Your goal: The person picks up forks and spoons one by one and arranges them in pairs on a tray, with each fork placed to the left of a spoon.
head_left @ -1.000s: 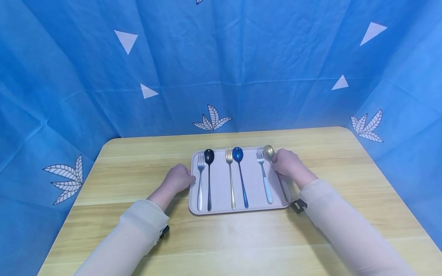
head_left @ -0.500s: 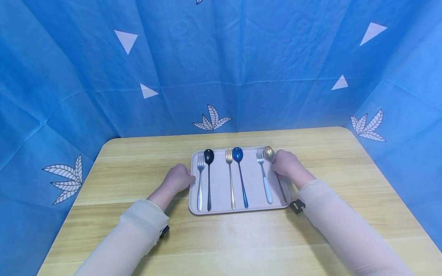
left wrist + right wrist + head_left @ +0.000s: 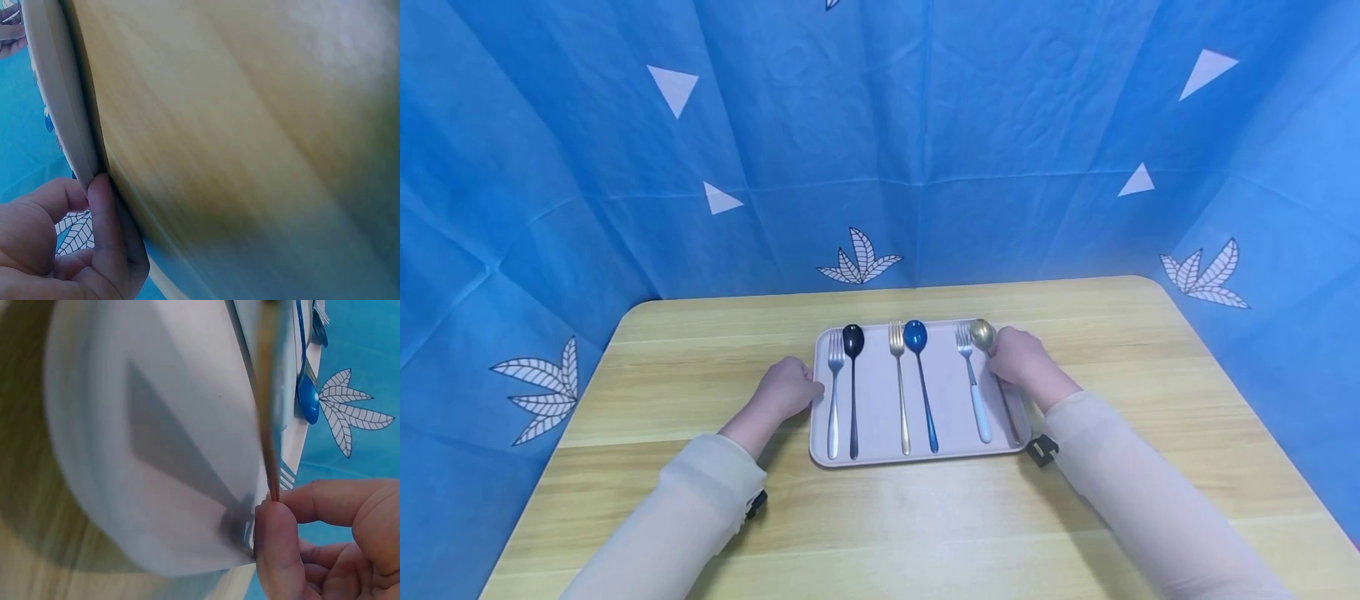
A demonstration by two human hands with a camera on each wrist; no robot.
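A pale pink tray [image 3: 876, 417] lies on the table with forks and spoons set out in pairs. My left hand [image 3: 784, 388] pinches the tray's left rim between thumb and fingers, plain in the left wrist view. At the tray's right end, my right hand [image 3: 1024, 360] pinches the handle of a gold spoon [image 3: 982, 333], whose handle [image 3: 267, 419] crosses the right wrist view above its shadow. Beside that spoon lies a fork with a light blue handle [image 3: 981, 414]. A silver fork [image 3: 836, 358] and a black spoon [image 3: 853, 341] lie nearest my left hand.
Mid-tray are a gold fork [image 3: 901, 392] and a blue spoon [image 3: 915, 335]. The light wooden table [image 3: 880, 525] extends around the tray on all sides. Blue cloth [image 3: 1000, 125] with white triangles and leaf prints hangs behind the table and at both sides.
My right hand has shifted slightly left with the gold spoon, bringing it a little closer to the light-blue-handled fork. My left hand stays at the tray's rim.
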